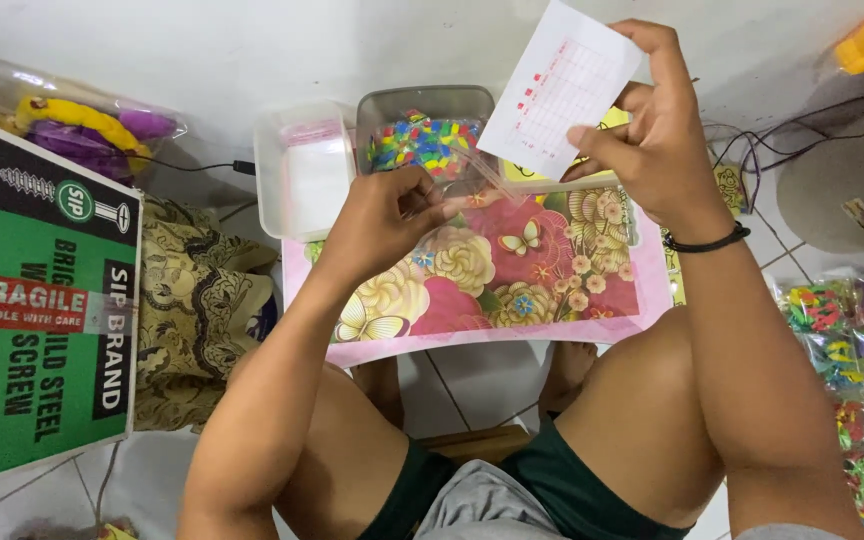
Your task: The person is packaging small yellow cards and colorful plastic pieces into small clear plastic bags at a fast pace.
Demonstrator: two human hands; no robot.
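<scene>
While the person sits on the floor with knees apart, both hands work above a low floral bench (512, 320). The left hand (382, 225) pinches the edge of a small clear bag (452, 165), its grip closed on the plastic between thumb and fingers. The right hand (657, 130) holds a white paper slip (557, 90) with faint red print, its grip closed on the slip's lower edge, and the slip stands tilted above the bench's far side. Just behind the left hand sits a grey tub (382, 105) filled with small multicoloured pieces (422, 140). Beside it, to the left, is a clear tub (302, 170) that looks nearly bare. A black band circles the right wrist. A green cardboard box (37, 300) stands at far left, next to patterned cloth (197, 300). At far right, packets of coloured pieces (852, 350) lie on the floor.
</scene>
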